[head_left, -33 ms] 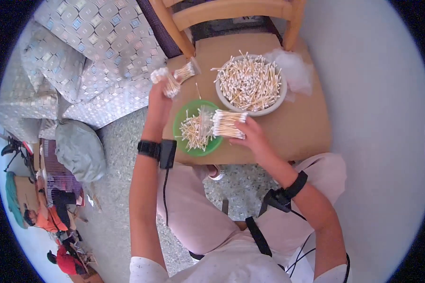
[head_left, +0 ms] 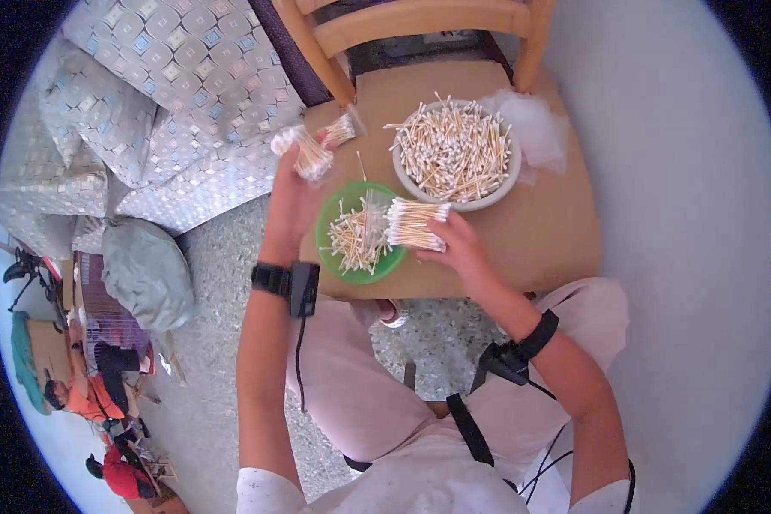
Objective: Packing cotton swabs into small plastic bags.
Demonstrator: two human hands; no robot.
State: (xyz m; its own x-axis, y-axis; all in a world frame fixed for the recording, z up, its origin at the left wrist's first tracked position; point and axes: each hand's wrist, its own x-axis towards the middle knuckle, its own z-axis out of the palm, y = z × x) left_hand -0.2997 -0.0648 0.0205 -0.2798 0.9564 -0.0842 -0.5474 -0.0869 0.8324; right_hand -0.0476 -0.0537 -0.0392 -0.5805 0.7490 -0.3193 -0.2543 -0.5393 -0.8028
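Note:
My left hand (head_left: 295, 195) is closed around a bundle of cotton swabs (head_left: 303, 154), raised at the left edge of the chair seat. Right beside it lies another bundle of swabs in a clear bag (head_left: 339, 130). My right hand (head_left: 462, 244) grips a flat, aligned bundle of cotton swabs (head_left: 415, 224), seemingly in a clear plastic bag with its strip (head_left: 374, 221) reaching left. This bundle hangs over the right rim of a green bowl (head_left: 325, 248) holding loose swabs. Behind it stands a whitish bowl (head_left: 514, 176) heaped with swabs.
The wooden chair (head_left: 420, 32) has a brown board (head_left: 548, 244) as its seat. Crumpled clear plastic (head_left: 535, 128) lies by the whitish bowl, and a single swab (head_left: 360, 164) behind the green one. Patterned cushions (head_left: 197, 77) are at left; two people (head_left: 90, 398) sit far left.
My left hand and its bundle have shifted very slightly to the right and nearer. My right hand keeps its hold on the other bundle, almost still.

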